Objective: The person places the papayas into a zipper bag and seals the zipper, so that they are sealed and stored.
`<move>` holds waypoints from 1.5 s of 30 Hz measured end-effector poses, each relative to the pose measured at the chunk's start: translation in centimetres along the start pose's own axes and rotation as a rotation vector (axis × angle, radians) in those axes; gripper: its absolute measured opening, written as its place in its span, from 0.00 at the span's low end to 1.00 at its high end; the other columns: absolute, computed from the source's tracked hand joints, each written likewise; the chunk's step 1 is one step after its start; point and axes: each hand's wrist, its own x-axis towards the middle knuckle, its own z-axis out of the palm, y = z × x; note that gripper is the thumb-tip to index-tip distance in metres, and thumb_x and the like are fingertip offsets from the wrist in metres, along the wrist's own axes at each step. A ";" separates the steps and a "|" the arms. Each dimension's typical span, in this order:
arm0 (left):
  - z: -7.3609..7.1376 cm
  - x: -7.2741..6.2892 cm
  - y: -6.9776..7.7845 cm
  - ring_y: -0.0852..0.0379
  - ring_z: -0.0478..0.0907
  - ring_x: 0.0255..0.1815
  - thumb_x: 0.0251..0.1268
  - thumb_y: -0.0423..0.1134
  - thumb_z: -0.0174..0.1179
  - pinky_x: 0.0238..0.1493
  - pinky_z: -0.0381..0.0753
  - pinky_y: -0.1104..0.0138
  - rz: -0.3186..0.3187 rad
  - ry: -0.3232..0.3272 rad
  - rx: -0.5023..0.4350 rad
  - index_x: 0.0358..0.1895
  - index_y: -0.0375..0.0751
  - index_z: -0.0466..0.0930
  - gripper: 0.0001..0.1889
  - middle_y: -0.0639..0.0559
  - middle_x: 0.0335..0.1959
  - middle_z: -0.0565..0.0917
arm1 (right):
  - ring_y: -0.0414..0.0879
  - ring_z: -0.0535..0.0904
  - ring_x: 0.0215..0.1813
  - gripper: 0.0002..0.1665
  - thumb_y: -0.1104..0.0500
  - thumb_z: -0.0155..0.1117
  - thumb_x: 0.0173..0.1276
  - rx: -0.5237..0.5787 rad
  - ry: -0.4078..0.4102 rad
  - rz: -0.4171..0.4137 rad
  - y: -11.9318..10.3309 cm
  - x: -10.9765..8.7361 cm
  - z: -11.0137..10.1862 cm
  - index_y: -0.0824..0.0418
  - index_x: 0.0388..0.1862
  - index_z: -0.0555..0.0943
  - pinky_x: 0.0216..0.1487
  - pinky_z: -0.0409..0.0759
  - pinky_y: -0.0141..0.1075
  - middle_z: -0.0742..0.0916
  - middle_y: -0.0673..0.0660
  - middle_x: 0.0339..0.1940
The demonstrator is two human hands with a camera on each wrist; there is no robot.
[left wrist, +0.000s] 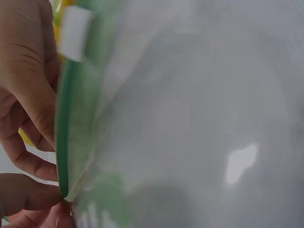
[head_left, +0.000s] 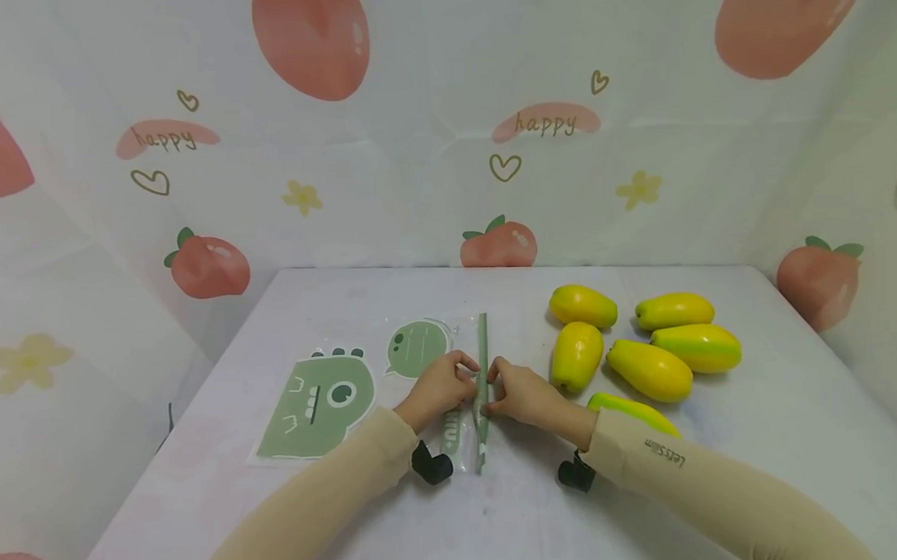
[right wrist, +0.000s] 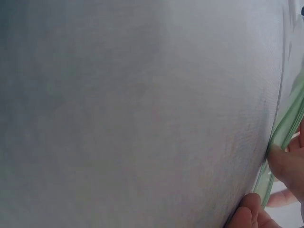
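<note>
A clear zip bag point(head_left: 416, 413) printed with a green dinosaur lies flat, its green zip strip point(head_left: 482, 345) running along the right edge. My left hand point(head_left: 443, 385) pinches the strip from the bag's side. From the other side, my right hand point(head_left: 522, 393) pinches the same edge, fingertips close to the left ones. In the left wrist view the white slider point(left wrist: 76, 33) sits on the green strip, and fingertips grip the edge lower down. Fingers and thumbs also hold the green strip point(right wrist: 287, 126) in the right wrist view.
Several yellow papayas point(head_left: 648, 370) lie right of the bag, one partly behind my right sleeve point(head_left: 670, 470). The white table point(head_left: 330, 296) ends at a hanging cloth point(head_left: 416, 190) with fruit prints. Dark wrist cameras point(head_left: 433, 466) hang under both wrists.
</note>
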 end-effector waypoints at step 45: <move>-3.9 -1.0 0.5 0.61 0.79 0.35 0.61 0.26 0.59 0.45 0.84 0.63 0.046 0.016 -0.343 0.52 0.28 0.79 0.16 0.41 0.43 0.80 | 0.45 0.80 0.35 0.23 0.67 0.72 0.55 0.240 0.086 0.012 -0.3 0.2 -1.8 0.61 0.50 0.76 0.34 0.80 0.33 0.80 0.55 0.37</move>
